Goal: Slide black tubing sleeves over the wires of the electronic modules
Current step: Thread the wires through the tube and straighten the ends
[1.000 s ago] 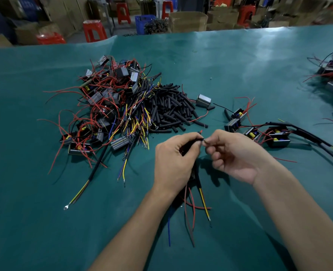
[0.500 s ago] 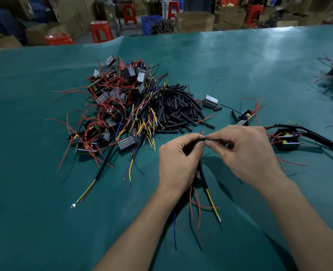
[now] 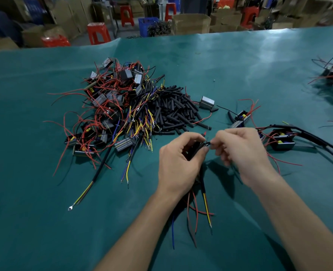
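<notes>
Tubing sleeve (image 3: 198, 148) sits pinched in our left hand (image 3: 178, 165); right hand (image 3: 242, 151) pinches the wire end — we should feed it straight, twisting gently.

sleeve pile (image 3: 173, 112) right of module heap (image 3: 111, 106) | both on table (image 3: 34, 212) (hands nearer)

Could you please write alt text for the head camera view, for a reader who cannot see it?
Two bare hands meet over a teal table: the left hand grips a black tubing sleeve with wires trailing below, while the right hand pinches at its tip. Behind lie a pile of loose black sleeves and a tangle of wired modules.
</notes>
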`<state>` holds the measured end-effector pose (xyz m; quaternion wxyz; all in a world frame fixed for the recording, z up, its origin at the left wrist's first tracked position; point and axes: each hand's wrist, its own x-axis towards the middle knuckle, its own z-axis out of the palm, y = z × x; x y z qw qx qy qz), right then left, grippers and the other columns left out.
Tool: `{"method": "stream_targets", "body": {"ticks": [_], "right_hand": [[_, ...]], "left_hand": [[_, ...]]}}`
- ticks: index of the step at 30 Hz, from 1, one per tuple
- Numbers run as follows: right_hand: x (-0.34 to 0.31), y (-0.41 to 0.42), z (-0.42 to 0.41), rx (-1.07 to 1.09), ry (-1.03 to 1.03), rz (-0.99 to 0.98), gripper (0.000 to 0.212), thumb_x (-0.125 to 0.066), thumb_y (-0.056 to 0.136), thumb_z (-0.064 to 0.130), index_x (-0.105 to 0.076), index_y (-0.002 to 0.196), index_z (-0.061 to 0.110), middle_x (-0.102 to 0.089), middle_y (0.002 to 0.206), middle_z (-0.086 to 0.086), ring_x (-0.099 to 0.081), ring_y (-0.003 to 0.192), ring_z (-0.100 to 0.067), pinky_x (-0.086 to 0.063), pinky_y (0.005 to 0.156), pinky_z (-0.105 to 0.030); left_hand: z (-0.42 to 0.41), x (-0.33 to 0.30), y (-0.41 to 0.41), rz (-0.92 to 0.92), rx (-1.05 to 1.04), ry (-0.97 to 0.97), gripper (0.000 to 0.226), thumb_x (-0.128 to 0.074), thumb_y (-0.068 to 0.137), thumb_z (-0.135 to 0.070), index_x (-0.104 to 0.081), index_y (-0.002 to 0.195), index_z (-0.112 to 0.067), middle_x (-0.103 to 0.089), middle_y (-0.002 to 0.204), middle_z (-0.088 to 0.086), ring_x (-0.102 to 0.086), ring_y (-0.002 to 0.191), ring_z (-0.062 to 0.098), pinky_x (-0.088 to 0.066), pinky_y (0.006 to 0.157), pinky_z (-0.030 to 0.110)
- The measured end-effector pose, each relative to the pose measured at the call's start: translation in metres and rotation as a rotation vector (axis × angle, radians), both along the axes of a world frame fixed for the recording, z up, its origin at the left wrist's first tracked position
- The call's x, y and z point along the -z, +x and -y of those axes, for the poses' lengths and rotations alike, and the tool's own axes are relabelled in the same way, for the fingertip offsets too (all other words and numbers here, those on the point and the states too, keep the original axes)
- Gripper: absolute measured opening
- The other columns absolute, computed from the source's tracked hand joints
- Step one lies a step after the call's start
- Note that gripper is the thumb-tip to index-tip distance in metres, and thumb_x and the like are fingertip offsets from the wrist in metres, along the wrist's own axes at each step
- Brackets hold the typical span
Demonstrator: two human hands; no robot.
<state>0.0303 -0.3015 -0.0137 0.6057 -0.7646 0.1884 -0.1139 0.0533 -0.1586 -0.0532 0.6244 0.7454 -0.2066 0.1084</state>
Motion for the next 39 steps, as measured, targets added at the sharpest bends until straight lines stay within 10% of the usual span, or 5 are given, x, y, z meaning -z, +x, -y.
{"method": "stream_targets", "body": {"ticks": [3,10,25,33,39], "right_hand": [[0.007,0.001,0.004,0.056,-0.453,0.192,0.021,-0.066,0.075,0.025,-0.068,0.061,0.01,-0.043,0.044,0.008,-0.037,0.045,-0.006,-0.028,0.046,-0.014],[0.011,0.009,0.011,-0.125,-0.112,0.132,0.02,-0.062,0.066,0.022,-0.08,0.072,0.026,-0.072,0.067,0.003,-0.052,0.056,-0.001,-0.039,0.057,-0.022],[0.011,0.01,0.02,-0.193,0.104,0.013,0.017,-0.066,0.064,0.02,-0.075,0.065,0.005,-0.048,0.052,-0.001,-0.038,0.047,-0.012,-0.028,0.042,-0.023],[0.012,0.008,0.025,-0.223,0.036,0.041,0.019,-0.076,0.065,0.025,-0.076,0.071,0.007,-0.057,0.058,-0.002,-0.046,0.055,-0.013,-0.032,0.045,-0.024],[0.005,0.002,0.031,-0.276,-0.123,0.19,0.011,-0.084,0.079,0.01,-0.081,0.075,0.02,-0.065,0.066,-0.023,-0.05,0.06,-0.02,-0.039,0.057,-0.032]], "left_hand": [[0.0,0.0,0.0,0.003,0.005,-0.004,0.016,-0.079,0.081,-0.009,-0.072,0.092,-0.017,-0.072,0.082,-0.012,-0.067,0.078,0.005,-0.051,0.076,0.02],[0.0,0.0,0.0,0.02,0.01,0.019,0.018,-0.081,0.078,-0.011,-0.072,0.089,-0.02,-0.072,0.081,-0.014,-0.067,0.075,0.003,-0.052,0.075,0.02],[0.0,-0.006,-0.003,0.036,0.008,0.048,0.025,-0.053,0.078,-0.002,-0.074,0.078,-0.015,-0.071,0.072,-0.012,-0.062,0.065,0.0,-0.045,0.064,0.014],[0.0,-0.007,-0.002,-0.004,-0.01,0.058,0.025,-0.053,0.078,-0.008,-0.071,0.09,-0.02,-0.066,0.07,-0.006,-0.058,0.06,0.013,-0.047,0.057,0.029],[-0.004,-0.01,0.0,0.009,0.023,0.193,0.046,-0.048,0.081,-0.013,-0.076,0.114,-0.026,-0.059,0.066,-0.021,-0.049,0.058,-0.003,-0.034,0.06,0.01]]}}
